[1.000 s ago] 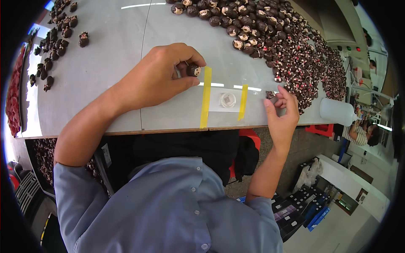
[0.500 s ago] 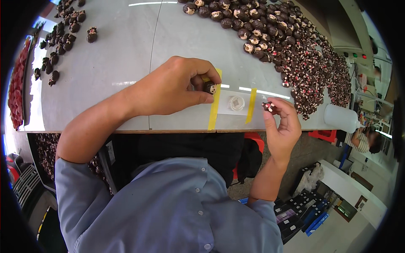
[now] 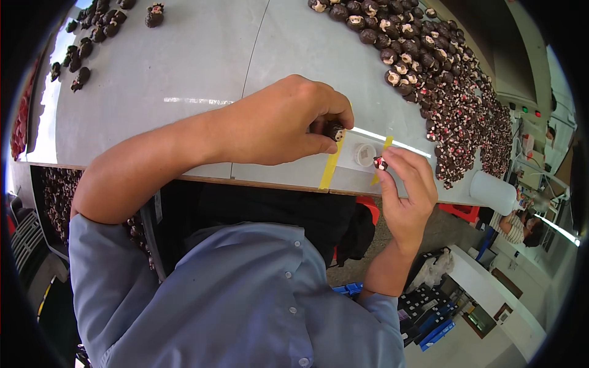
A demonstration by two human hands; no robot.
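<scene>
My left hand (image 3: 288,119) is closed around a round dark brown figurine body (image 3: 335,130) with a cream patch, mostly hidden by the fingers. My right hand (image 3: 408,184) pinches a small dark brown figurine piece (image 3: 380,163) with white and red details between thumb and fingertips. The two pieces are apart. Between the hands, a small round clear dish (image 3: 365,155) sits on a white strip on the table. A yellow tape strip (image 3: 330,168) lies below my left hand. Another yellow tape strip (image 3: 388,142) is partly covered by my right hand.
Large round brown pieces (image 3: 405,46) are heaped at the far right, beside a pile of small brown, white and red pieces (image 3: 466,116). A white plastic bottle (image 3: 492,191) lies at the right edge. Several brown figurines (image 3: 92,34) stand far left. Another person (image 3: 521,228) is at right.
My right hand has moved left with its small piece, over the right tape and close to the dish. My left hand keeps its hold on the figurine body. The whole view has shifted.
</scene>
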